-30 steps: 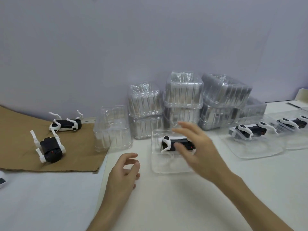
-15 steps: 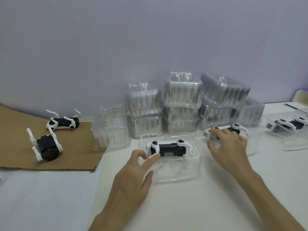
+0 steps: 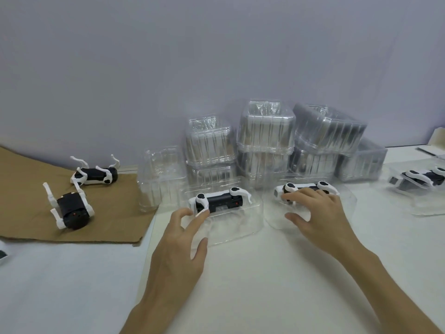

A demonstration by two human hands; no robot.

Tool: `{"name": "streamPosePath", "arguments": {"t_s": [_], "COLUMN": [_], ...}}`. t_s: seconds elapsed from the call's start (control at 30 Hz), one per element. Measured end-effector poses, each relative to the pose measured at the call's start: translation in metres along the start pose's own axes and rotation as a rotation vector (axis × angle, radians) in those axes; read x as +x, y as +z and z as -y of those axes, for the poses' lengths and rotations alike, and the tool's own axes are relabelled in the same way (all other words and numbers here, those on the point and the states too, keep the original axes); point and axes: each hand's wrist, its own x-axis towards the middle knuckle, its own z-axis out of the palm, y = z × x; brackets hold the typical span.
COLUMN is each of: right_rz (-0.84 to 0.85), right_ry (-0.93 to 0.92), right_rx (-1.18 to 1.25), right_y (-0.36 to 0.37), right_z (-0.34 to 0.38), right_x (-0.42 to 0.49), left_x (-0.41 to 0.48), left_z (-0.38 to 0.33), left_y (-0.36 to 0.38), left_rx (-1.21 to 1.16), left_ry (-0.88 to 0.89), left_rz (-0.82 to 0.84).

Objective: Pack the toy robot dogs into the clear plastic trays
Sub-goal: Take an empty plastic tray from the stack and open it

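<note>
White table top (image 3: 265,297) fills the lower half of the frame, with a plain lilac wall (image 3: 168,56) above it. At centre left a brown cardboard sheet (image 3: 29,189) lies flat on the table. A heap of empty clear plastic trays (image 3: 265,131), stacked upside down, stands against the wall at upper centre, and a single empty tray (image 3: 161,179) sits just left of it at the cardboard's edge.

Two bare forearms reach up from the bottom edge. The left hand (image 3: 178,256) is palm down and loosely open. Its forefinger stretches forward to touch the white end of the centre toy dog (image 3: 220,201), its thumb is spread out to the right, and it grips nothing. The right hand (image 3: 320,218) is also palm down, with its fingers fanned and slightly bent. Its fingertips rest on top of the second toy dog (image 3: 303,186) while the thumb lies apart on the plastic below.

The centre toy dog, black with white legs, lies on its side in the centre tray (image 3: 240,227), just above the left hand. The second toy dog lies in the right tray (image 3: 346,206), which touches the centre tray. At the far right edge a third toy dog (image 3: 421,179) lies in another tray (image 3: 423,208), partly cut off by the frame.

On the cardboard are two loose toy dogs. The rear loose dog (image 3: 95,174) lies with its legs in the air, and the near loose dog (image 3: 71,208) is tipped over below it.
</note>
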Motion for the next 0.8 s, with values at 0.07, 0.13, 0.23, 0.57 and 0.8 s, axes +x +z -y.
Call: {"name": "streamPosePath", "arguments": {"t_s": [0.07, 0.13, 0.23, 0.57, 0.8], "right_rz": [-0.015, -0.030, -0.058, -0.123, -0.233], "right_ry": [-0.009, -0.022, -0.049, 0.280, 0.505], "right_rx": [0.051, 0.075, 0.077, 0.006, 0.014], "right_y": [-0.002, -0.003, -0.002, -0.022, -0.034], "right_z": [-0.005, -0.009, -0.011, -0.049, -0.069], "right_x": [0.000, 0.000, 0.000, -0.001, -0.005], "left_x": [0.000, 0.001, 0.001, 0.001, 0.000], "left_z": [0.000, 0.003, 0.008, 0.011, 0.008], "left_y": [0.001, 0.001, 0.000, -0.001, 0.002], "left_rx": [0.001, -0.039, -0.072, -0.139, -0.130], "left_ry": [-0.063, -0.121, -0.139, -0.149, -0.139], "left_rz": [-0.051, -0.088, -0.026, 0.000, -0.013]}}
